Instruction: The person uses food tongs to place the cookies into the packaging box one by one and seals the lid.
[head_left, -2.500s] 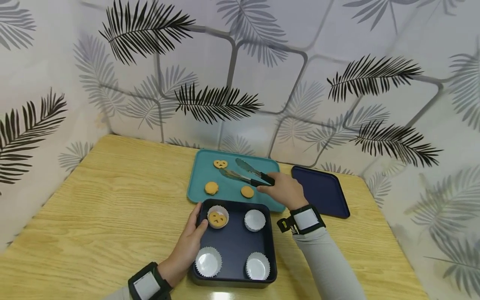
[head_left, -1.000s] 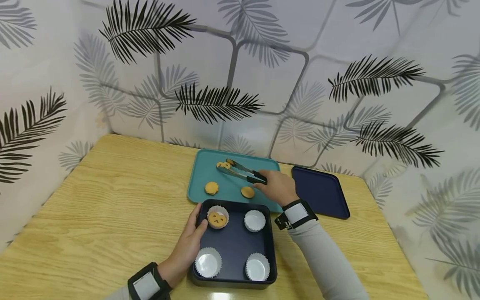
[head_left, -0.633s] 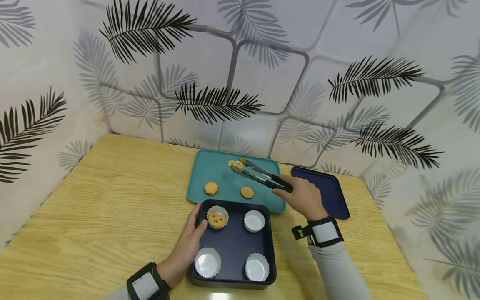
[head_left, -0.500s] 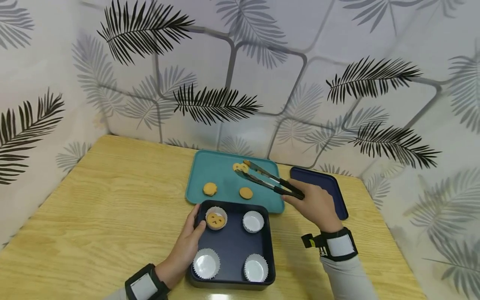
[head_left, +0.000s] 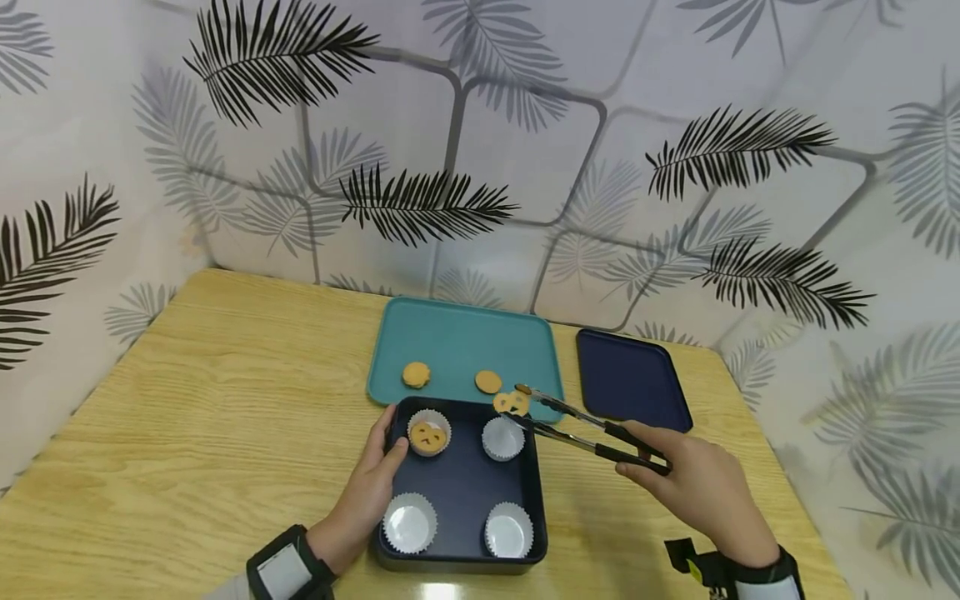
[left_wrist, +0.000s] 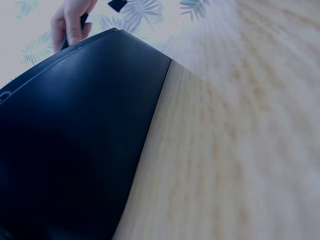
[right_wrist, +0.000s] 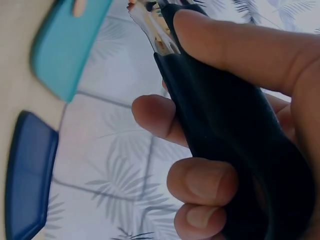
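Note:
My right hand [head_left: 705, 479] grips black-handled metal tongs [head_left: 573, 440], fingers wrapped round the handles in the right wrist view. Between the tong tips is a pretzel-shaped cookie [head_left: 512, 403], which overlaps the pan's far right rim and sits just beyond a white paper baking cup [head_left: 502, 439]. My left hand [head_left: 367, 492] holds the left wall of a deep dark blue baking pan [head_left: 467, 500], thumb over the rim. Inside the pan, another pretzel-shaped cookie [head_left: 428, 437] lies in the far left cup. The near left cup [head_left: 410, 523] and near right cup [head_left: 509, 531] hold nothing.
A teal tray [head_left: 465, 333] behind the pan bears a cookie with an uneven edge [head_left: 416, 375] and a round cookie [head_left: 488, 382]. A flat navy tray [head_left: 630, 379] lies to its right. The wooden table [head_left: 225, 417] meets a leaf-patterned wall covering [head_left: 480, 150].
My right hand closed the tongs on the pretzel-shaped cookie at the teal tray's back, lifted it, and brought it right and toward me to the pan. The left hand stayed on the pan.

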